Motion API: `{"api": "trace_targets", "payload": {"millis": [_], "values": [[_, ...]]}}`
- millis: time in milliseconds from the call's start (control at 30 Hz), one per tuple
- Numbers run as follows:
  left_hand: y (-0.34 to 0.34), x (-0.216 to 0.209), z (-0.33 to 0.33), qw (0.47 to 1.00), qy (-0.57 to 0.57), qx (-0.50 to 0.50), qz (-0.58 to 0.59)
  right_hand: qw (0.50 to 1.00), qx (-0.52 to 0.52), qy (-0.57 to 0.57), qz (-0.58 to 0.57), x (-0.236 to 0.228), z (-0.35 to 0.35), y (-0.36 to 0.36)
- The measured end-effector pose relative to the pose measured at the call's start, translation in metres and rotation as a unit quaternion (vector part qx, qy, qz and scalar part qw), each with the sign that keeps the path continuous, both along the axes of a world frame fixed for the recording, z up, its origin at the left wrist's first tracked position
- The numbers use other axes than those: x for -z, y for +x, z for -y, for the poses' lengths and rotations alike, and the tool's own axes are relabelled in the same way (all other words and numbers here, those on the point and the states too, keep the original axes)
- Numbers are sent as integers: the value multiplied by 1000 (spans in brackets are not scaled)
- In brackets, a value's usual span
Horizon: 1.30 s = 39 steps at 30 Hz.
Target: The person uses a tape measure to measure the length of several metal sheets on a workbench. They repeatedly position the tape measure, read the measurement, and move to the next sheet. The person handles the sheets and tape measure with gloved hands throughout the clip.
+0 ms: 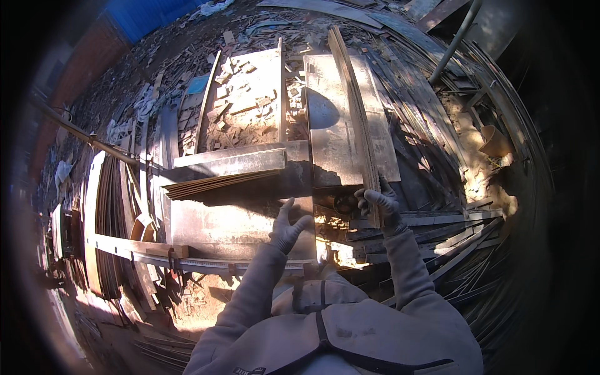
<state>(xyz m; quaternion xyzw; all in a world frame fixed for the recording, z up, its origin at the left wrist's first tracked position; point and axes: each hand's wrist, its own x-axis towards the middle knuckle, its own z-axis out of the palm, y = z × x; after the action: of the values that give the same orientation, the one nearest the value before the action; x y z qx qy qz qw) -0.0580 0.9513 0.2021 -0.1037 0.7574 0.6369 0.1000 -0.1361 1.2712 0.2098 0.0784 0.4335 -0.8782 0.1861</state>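
Boards (354, 100), near end in right grip (387, 209)

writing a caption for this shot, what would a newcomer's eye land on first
Probably the long, narrow stack of boards right of centre, its near end in the right hand. Next, the layered thin panels on the partly sunlit worktop, beyond and left of the open left hand. A bright blue surface also stands out at the upper left.
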Motion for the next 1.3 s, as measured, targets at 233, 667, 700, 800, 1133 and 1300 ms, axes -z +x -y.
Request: {"api": "trace_targets", "payload": {"millis": [233,667,700,800,1133,1300], "values": [[-155,-62,-72,909,416,-35,-3,977,-57,194,-74,-21,0,180],[-58,-65,-66,882,443,-141,79,865,-167,472,-46,-1,22,286],[-54,-68,-63,872,464,-132,80,851,-169,495,-43,-2,24,291],[-41,-75,-58,847,521,-85,68,834,-147,527,-72,1,32,306],[-25,-96,-60,851,525,10,19,827,-94,549,-71,-11,43,311],[-41,-81,-67,833,553,-19,25,804,-129,577,-62,-20,38,295]]}}
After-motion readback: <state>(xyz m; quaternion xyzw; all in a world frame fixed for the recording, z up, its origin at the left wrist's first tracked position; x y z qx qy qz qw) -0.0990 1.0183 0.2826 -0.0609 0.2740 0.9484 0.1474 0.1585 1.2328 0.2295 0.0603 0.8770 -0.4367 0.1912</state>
